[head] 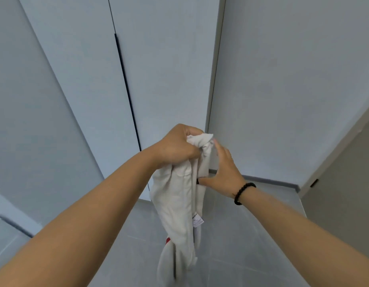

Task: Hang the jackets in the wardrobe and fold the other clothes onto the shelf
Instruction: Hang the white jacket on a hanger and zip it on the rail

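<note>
Pale blue wardrobe doors fill the background above a grey tiled floor. At chest height the left hand grips the bunched top of a white garment, which hangs down toward the floor. Just beside it, the right hand, fingers straight, touches the cloth's edge, a black bead bracelet on its wrist.

**Only one label in sight, barely readable**

So the only print anywhere is a small white care tag sewn into the white garment. There's a dark line along its top edge and what looks like "XL" under it, but honestly it's too small and blurry to be sure.
</note>
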`<state>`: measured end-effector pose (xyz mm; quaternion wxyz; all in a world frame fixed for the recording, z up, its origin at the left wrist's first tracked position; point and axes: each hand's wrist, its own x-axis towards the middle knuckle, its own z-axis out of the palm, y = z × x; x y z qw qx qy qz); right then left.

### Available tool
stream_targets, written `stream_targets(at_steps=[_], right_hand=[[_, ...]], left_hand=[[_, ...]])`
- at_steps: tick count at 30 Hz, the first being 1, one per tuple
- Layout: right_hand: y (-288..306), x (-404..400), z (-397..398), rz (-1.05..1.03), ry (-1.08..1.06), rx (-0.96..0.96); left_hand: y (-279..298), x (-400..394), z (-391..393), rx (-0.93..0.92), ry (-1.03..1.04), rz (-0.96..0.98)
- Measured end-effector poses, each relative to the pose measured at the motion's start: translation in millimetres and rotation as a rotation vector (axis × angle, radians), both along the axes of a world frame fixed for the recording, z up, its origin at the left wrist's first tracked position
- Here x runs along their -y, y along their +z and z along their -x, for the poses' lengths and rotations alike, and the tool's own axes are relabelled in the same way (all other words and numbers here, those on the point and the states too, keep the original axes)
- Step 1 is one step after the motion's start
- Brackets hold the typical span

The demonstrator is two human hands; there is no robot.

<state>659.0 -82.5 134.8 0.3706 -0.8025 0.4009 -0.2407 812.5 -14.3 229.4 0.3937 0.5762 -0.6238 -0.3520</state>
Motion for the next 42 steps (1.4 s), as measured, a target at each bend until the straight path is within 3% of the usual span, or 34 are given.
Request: stream_targets(at_steps=[6, 13, 18, 22, 26, 28, 30, 34, 38, 42], right_hand=[[4.9, 29.5, -53.4, -0.148, 0.163, 0.026], [33.3, 51.9, -112.1, -0.136, 0.259, 0.208], [47.6, 55.4, -165.1, -0.119, 0.335, 0.259], [59.0, 59.1, -209.4, -0.127, 0.375, 0.287], [69.1, 70.2, -253.2, -0.139, 0.336, 0.359], [76.7, 78.3, -266.8, -0.162, 0.29, 0.409], [85.1, 87.5, -282.2, -0.182, 0.239, 0.445], [97.2, 101.6, -305.9, -0.224, 0.133, 0.508], [101.6, 111.2, -322.2, -0.219, 0.084, 0.531], [93.0, 120.9, -336.2, -0.171, -0.012, 0.495]], left_hand=[[8.6, 19.1, -36.4, 0.113, 0.106, 0.073], [-24.5, 23.0, -105.3, 0.063, 0.659, 0.31], [-70.5, 21.4, -150.2, -0.119, 0.934, 0.291], [-118.2, 26.8, -174.2, -0.306, 1.05, 0.157], [-168.6, 34.0, -184.8, -0.601, 0.989, -0.07], [-189.1, 31.5, -190.4, -0.66, 0.893, -0.237], [-205.8, 31.5, -208.6, -0.619, 0.797, -0.379], [-216.2, 40.3, -263.1, -0.432, 0.701, -0.478], [-210.6, 55.9, -306.8, -0.192, 0.579, -0.417], [-190.8, 66.1, -341.3, -0.142, 0.575, -0.299]])
